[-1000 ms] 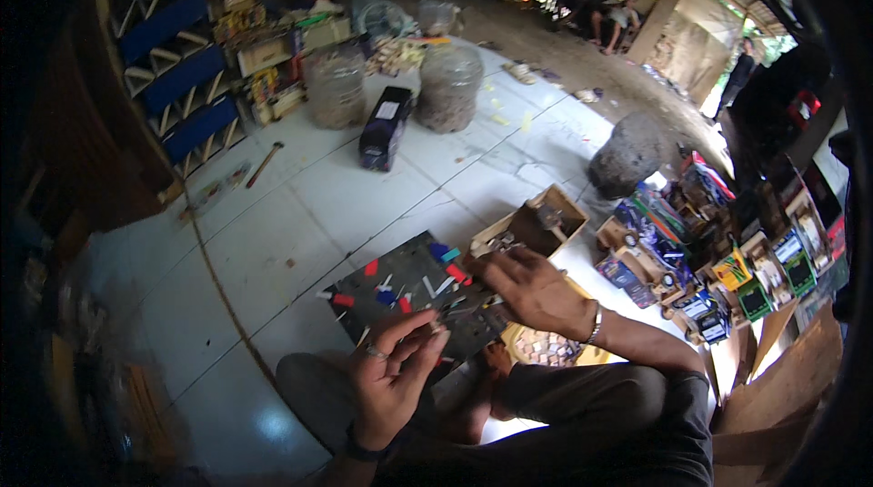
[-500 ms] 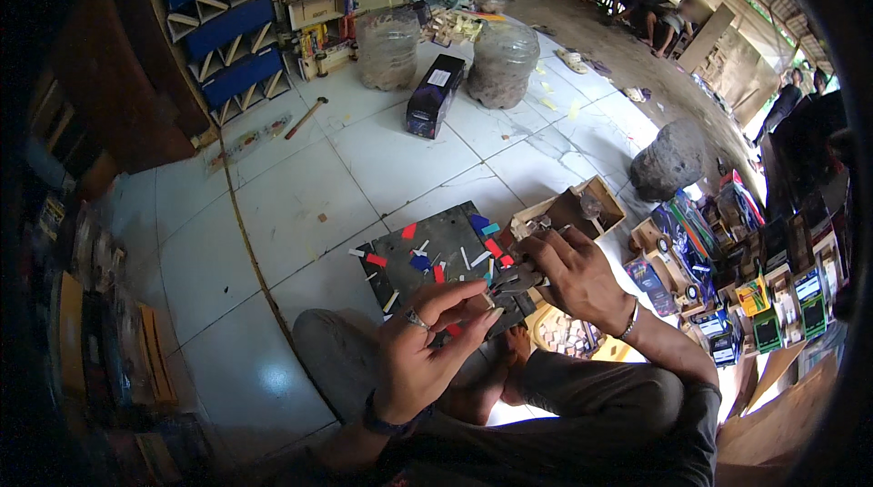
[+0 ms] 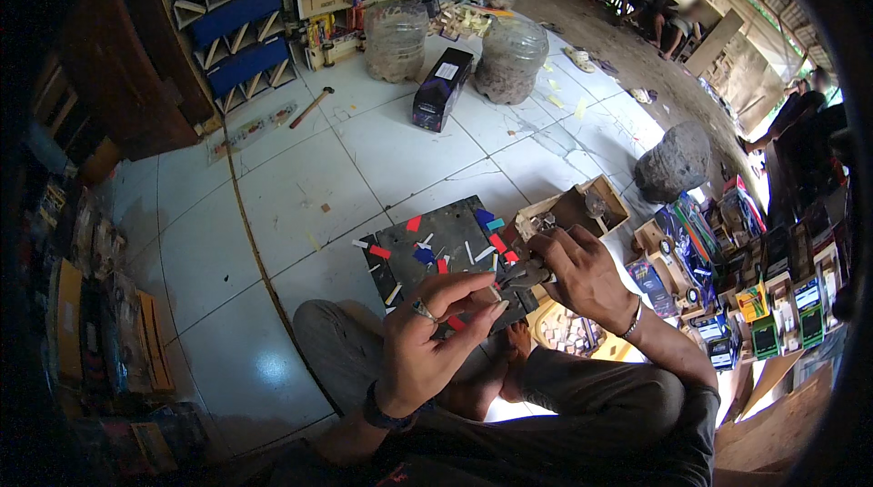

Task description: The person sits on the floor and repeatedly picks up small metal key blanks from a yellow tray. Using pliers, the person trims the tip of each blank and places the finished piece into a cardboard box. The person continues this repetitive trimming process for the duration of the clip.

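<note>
Seated cross-legged on the white tiled floor (image 3: 300,178), with a dark work board (image 3: 446,255) lying just ahead of the knees, close enough for both hands to work over it.

Left hand (image 3: 427,341) raised above the near edge of the board, ring on one finger, fingers (image 3: 473,291) curled and nearly closed, thumb and forefinger pinched as if around a very small piece; too small to tell what, or whether anything is truly there. Lifted toward the eyes, seemingly for a closer look.

Right hand (image 3: 582,273) lowered at the right edge of the board, fingers bent over a small dark tool or part (image 3: 526,276); grip partly hidden, so hard to say how tightly closed.

Scattered across the board: short red, blue and pale strips (image 3: 427,251), spread flat and apart, probably for easy picking. Just beyond the right edge of the board, an open wooden box (image 3: 582,205). Right of the board, rows of small colourful model vehicles (image 3: 727,305). Far beyond the board, a dark carton (image 3: 442,87) between two clear plastic jars (image 3: 396,37), and a hammer (image 3: 311,107) to their left.
</note>
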`<move>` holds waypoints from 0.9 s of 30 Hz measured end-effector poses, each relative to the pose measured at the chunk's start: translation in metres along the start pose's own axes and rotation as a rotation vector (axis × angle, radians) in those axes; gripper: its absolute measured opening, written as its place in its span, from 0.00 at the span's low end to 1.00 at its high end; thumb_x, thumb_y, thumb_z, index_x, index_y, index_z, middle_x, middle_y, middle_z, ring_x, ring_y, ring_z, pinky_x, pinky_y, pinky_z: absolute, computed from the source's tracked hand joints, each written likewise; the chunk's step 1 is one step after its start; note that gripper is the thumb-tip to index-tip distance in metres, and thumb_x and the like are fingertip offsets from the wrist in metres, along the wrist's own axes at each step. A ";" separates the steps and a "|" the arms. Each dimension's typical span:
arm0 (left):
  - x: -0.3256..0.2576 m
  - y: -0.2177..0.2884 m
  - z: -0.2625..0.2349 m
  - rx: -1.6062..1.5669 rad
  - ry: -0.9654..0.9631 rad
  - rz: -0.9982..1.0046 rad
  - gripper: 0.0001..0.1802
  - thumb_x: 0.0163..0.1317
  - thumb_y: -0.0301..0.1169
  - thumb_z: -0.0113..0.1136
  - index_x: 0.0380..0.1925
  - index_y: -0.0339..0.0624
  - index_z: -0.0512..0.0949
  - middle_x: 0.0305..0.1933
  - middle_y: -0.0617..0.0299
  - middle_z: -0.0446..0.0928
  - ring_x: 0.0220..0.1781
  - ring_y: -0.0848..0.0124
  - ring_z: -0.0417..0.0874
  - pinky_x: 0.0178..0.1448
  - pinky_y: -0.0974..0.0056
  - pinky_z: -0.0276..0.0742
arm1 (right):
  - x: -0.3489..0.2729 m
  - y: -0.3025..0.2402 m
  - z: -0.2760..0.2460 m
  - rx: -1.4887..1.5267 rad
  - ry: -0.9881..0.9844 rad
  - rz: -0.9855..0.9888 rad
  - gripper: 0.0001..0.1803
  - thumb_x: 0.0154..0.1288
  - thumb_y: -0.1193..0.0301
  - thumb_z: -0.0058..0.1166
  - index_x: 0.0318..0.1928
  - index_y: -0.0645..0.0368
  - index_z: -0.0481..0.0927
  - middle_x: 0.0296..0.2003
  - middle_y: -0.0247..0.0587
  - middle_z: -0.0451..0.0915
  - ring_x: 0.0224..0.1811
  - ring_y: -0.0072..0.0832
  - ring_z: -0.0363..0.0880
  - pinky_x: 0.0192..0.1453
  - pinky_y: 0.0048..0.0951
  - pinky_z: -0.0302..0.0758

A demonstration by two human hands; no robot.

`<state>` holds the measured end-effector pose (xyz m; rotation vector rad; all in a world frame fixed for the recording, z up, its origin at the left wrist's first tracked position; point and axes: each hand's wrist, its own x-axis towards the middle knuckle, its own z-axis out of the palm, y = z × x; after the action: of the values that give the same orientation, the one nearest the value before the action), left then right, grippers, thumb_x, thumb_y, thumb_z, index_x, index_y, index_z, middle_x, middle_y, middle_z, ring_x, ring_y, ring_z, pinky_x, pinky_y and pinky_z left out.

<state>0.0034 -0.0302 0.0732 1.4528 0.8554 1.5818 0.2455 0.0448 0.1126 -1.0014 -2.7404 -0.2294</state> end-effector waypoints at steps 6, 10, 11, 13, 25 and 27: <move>0.000 -0.001 0.000 0.007 -0.013 0.013 0.21 0.65 0.19 0.70 0.58 0.37 0.81 0.53 0.54 0.83 0.51 0.70 0.89 0.54 0.65 0.86 | -0.001 0.001 0.003 -0.023 -0.013 0.003 0.28 0.59 0.70 0.57 0.61 0.62 0.75 0.55 0.45 0.79 0.55 0.40 0.82 0.59 0.42 0.77; 0.001 -0.002 0.000 0.004 -0.017 0.009 0.21 0.66 0.19 0.69 0.58 0.36 0.81 0.53 0.54 0.83 0.51 0.70 0.89 0.54 0.65 0.87 | -0.002 0.001 0.004 -0.015 -0.010 0.012 0.28 0.60 0.69 0.57 0.62 0.62 0.75 0.56 0.45 0.79 0.56 0.39 0.81 0.60 0.42 0.77; 0.001 -0.002 0.000 0.006 -0.014 0.008 0.21 0.66 0.19 0.69 0.58 0.36 0.81 0.53 0.54 0.83 0.51 0.70 0.89 0.54 0.65 0.87 | -0.002 0.001 0.004 -0.009 -0.013 0.011 0.28 0.60 0.69 0.57 0.62 0.62 0.75 0.56 0.45 0.79 0.56 0.39 0.81 0.60 0.42 0.77; 0.001 -0.003 0.000 0.008 -0.010 0.008 0.21 0.66 0.19 0.69 0.59 0.36 0.81 0.53 0.54 0.83 0.51 0.70 0.89 0.54 0.65 0.87 | -0.002 0.001 0.003 -0.006 -0.015 0.014 0.28 0.60 0.69 0.57 0.62 0.62 0.75 0.57 0.45 0.79 0.56 0.39 0.81 0.60 0.42 0.77; -0.001 -0.002 0.001 -0.018 -0.001 -0.061 0.21 0.67 0.20 0.69 0.60 0.36 0.80 0.54 0.52 0.85 0.53 0.68 0.89 0.55 0.64 0.87 | -0.002 0.005 0.009 0.098 0.044 -0.015 0.32 0.50 0.69 0.70 0.57 0.61 0.73 0.43 0.47 0.79 0.45 0.49 0.82 0.58 0.48 0.77; -0.001 -0.003 0.000 0.001 -0.014 -0.089 0.22 0.67 0.20 0.69 0.60 0.36 0.80 0.53 0.51 0.86 0.52 0.68 0.89 0.54 0.64 0.87 | -0.003 0.005 0.010 0.110 0.059 -0.017 0.31 0.51 0.69 0.70 0.55 0.62 0.74 0.42 0.47 0.79 0.43 0.49 0.82 0.57 0.47 0.78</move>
<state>0.0036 -0.0301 0.0701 1.4058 0.9009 1.5031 0.2490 0.0490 0.1026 -0.9278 -2.6769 -0.1074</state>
